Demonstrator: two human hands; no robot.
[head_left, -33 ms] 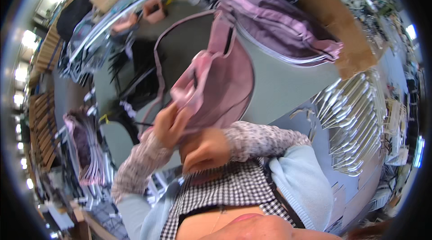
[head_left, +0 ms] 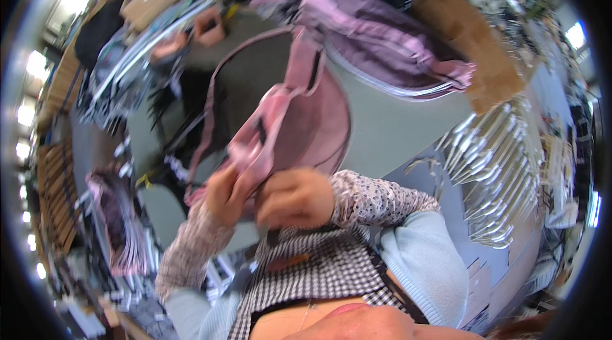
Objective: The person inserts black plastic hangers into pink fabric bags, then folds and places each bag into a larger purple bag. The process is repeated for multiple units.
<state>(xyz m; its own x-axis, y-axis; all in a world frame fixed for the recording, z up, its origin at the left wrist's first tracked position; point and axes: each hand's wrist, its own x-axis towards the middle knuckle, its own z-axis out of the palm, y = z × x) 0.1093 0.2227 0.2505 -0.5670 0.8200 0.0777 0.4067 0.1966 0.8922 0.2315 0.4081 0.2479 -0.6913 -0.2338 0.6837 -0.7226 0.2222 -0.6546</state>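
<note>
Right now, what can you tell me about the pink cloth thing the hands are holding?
The pink fabric piece looks like soft, matte cloth, a rounded mauve panel with lighter pink folded strips and a thin cord looping off its left side. It is held up above the grey table, bunched at its lower end between the left hand and right hand.

Single head-worn fisheye view, steeply downward, close over chest, hands [head_left: 268,196] and table [head_left: 395,130]

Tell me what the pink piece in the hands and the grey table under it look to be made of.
The pink piece looks like soft woven fabric with a matte finish: it folds and droops where the left hand and right hand pinch it, and a darker piped edge runs around it. The grey table looks like a smooth, hard, matte sheet, perhaps laminate or painted board; its flat even tone leaves that open.
</note>
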